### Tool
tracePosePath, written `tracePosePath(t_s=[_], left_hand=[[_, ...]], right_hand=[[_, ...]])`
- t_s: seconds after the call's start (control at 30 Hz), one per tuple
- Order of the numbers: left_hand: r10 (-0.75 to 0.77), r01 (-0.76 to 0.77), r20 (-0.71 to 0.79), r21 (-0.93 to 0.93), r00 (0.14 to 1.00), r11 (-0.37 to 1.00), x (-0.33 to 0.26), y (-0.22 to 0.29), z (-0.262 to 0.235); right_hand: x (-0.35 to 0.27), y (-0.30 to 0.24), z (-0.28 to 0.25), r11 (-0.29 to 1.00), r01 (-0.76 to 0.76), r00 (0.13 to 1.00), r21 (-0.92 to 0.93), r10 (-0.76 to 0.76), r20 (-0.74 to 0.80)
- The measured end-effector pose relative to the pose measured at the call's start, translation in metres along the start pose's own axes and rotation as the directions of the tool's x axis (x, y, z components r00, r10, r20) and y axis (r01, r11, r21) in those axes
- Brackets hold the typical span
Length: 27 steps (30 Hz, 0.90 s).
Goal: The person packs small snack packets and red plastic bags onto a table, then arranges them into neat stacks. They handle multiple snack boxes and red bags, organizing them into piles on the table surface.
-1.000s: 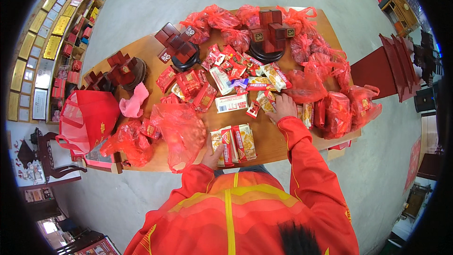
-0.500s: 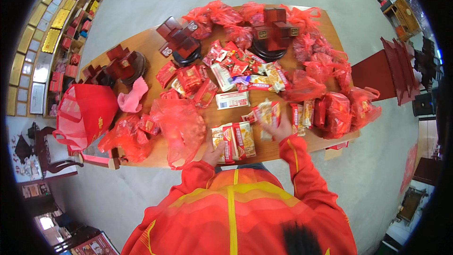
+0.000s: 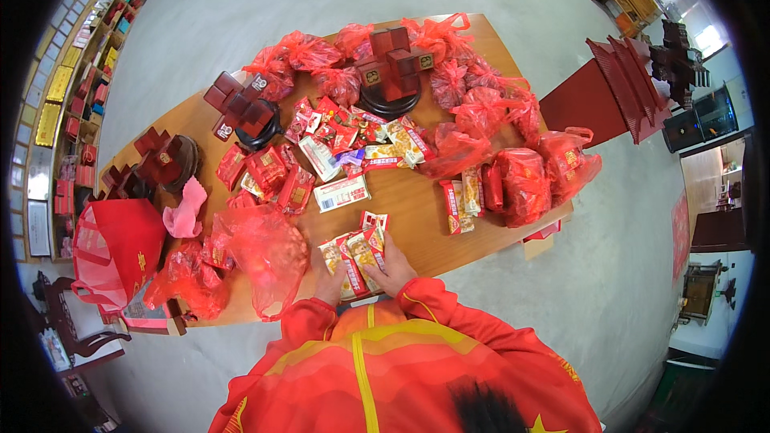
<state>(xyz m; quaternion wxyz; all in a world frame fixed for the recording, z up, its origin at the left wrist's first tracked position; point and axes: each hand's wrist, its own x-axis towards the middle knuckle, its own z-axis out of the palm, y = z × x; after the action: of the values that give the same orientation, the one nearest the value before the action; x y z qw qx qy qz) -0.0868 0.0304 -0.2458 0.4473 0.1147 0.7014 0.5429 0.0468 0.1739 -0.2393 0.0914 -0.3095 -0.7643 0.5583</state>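
Near the table's front edge, both my hands close around a row of red, white and yellow snack packets (image 3: 353, 256) standing side by side. My left hand (image 3: 327, 282) presses the row's left side, and my right hand (image 3: 391, 269) grips its right side. Just beyond them lies a small packet (image 3: 374, 220), partly hidden. Farther back is a white snack packet (image 3: 341, 193) beside a loose heap of red sweets packets (image 3: 341, 130). A thin red plastic bag (image 3: 265, 252) with something round inside lies to the left of my left hand.
Tied red plastic bags (image 3: 485, 112) line the table's far and right sides. Dark wooden block ornaments (image 3: 393, 68) stand on round bases. A red tote bag (image 3: 120, 248) and pink cloth (image 3: 186, 210) are at left. More packets (image 3: 457, 207) lie right on the wooden table (image 3: 401, 208).
My right hand has come left with a packet and joined the row my left hand holds. The whole view has shifted, so the table appears farther left and tilted.
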Motion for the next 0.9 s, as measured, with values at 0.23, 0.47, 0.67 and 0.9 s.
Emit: tracePosePath(t_s=[0.23, 0.47, 0.67, 0.9], left_hand=[[-0.278, 0.303, 0.345, -0.020, 0.896, 0.953, 0.011, -0.009, 0.061], [-0.113, 0.143, 0.321, -0.072, 0.940, 0.987, 0.044, 0.009, 0.141], [-0.078, 0.093, 0.322, -0.030, 0.944, 0.995, 0.040, 0.027, 0.137], [-0.289, 0.278, 0.229, 0.079, 0.929, 0.957, 0.058, 0.054, 0.079]], right_hand=[[-0.027, 0.031, -0.062, 0.944, -0.026, 0.997, 0.328, 0.049, -0.062], [-0.010, 0.048, -0.138, 0.916, -0.108, 0.989, 0.386, 0.139, -0.055], [0.000, 0.041, -0.177, 0.836, -0.156, 0.963, -0.526, 0.010, -0.271], [0.047, 0.059, -0.192, 0.691, -0.258, 0.955, -0.676, 0.076, -0.287]])
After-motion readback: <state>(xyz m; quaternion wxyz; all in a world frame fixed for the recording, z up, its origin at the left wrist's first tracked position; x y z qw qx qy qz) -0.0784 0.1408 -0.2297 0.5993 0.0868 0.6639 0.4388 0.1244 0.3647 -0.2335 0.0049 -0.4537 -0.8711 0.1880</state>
